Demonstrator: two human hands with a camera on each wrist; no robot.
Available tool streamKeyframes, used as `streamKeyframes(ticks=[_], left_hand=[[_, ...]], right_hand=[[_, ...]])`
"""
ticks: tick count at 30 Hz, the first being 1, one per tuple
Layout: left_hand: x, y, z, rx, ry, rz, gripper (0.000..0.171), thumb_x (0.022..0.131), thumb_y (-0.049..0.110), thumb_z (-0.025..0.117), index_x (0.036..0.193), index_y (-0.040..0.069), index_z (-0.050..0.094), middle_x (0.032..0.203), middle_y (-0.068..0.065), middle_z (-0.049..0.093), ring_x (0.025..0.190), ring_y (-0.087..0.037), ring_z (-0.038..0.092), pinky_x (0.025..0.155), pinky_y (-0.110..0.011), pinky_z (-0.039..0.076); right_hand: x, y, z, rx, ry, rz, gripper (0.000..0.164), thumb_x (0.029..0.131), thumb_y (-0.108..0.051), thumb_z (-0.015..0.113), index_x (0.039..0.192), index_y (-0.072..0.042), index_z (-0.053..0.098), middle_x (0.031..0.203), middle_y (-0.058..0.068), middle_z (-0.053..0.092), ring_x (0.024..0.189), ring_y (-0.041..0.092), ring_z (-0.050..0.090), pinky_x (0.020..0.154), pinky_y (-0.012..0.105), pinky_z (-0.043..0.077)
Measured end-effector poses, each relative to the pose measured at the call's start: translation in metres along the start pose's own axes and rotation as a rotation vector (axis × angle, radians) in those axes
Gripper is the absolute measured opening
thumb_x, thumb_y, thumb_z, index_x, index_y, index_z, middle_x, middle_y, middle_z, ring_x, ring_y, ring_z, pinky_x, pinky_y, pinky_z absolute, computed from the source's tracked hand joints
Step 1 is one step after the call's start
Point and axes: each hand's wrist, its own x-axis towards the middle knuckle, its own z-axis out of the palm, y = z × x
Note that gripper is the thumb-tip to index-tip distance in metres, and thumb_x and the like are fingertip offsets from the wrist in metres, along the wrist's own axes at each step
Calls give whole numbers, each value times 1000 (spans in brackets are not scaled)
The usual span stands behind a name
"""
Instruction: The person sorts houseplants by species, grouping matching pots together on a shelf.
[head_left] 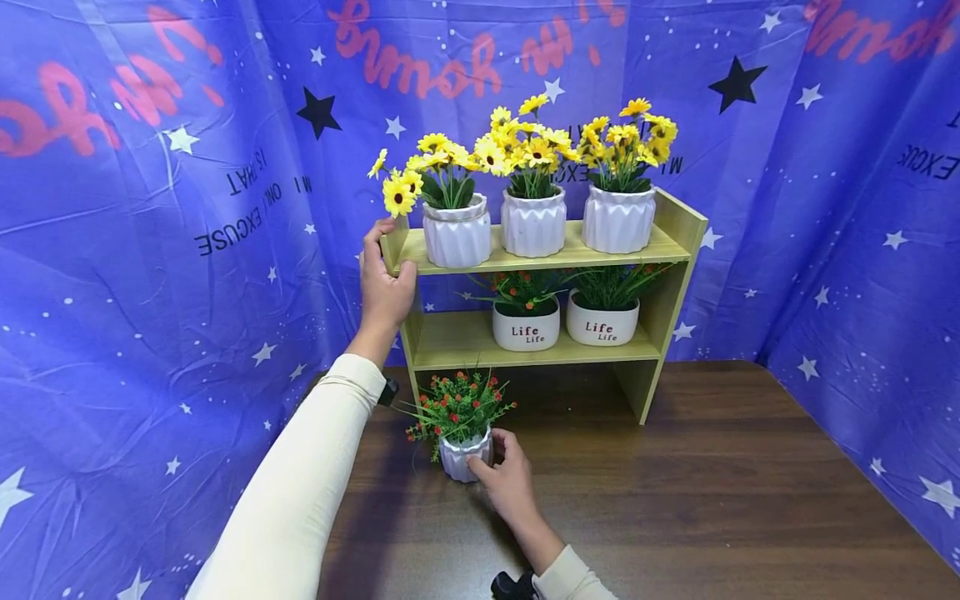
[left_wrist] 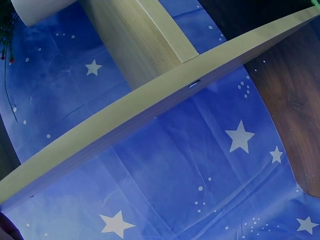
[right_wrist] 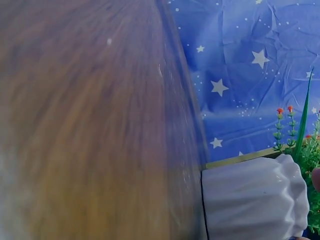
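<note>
My left hand (head_left: 384,287) grips the upper left side panel of a two-tier wooden shelf (head_left: 540,357), thumb in front and fingers over the top edge. That panel's pale edge (left_wrist: 115,107) crosses the left wrist view. My right hand (head_left: 512,485) holds a white fluted flowerpot (head_left: 452,461) from the right, thumb in front and fingers behind. Green foliage with small red flowers (head_left: 463,404) fills this pot. It is at the shelf's lower front left; whether its base touches the table cannot be told. The pot's ridged wall (right_wrist: 255,200) shows in the right wrist view.
Three white pots of yellow flowers (head_left: 534,229) line the top tier. On the lower tier, two white "Life" pots (head_left: 527,332) stand toward the right, with bare shelf board left of them. The shelf stands on a brown wooden table (head_left: 712,492), against blue star-printed cloth (head_left: 825,250).
</note>
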Motion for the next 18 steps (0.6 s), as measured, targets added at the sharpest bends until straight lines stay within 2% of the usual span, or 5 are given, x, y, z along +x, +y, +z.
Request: streamKeyframes(ticks=[10,18], left_hand=[[0,1,-1,-9,-4,-6,57,78,4,55,134,14,46,144,3,48,125,-22,42,100,-37,33],[0,1,0,-9,10,3,58,78,3,55,134,13,47,141,0,51,120,-24,43,97,-37,34]], right_hand=[[2,4,15,-26,78,-7,63,72,-19,85,123,2,55,115,15,62,107,30,59,91,48,46],[2,4,28,-44,157,13,72,68,-23,88,125,2,52,119,17,59,112,33,55,96,49,42]])
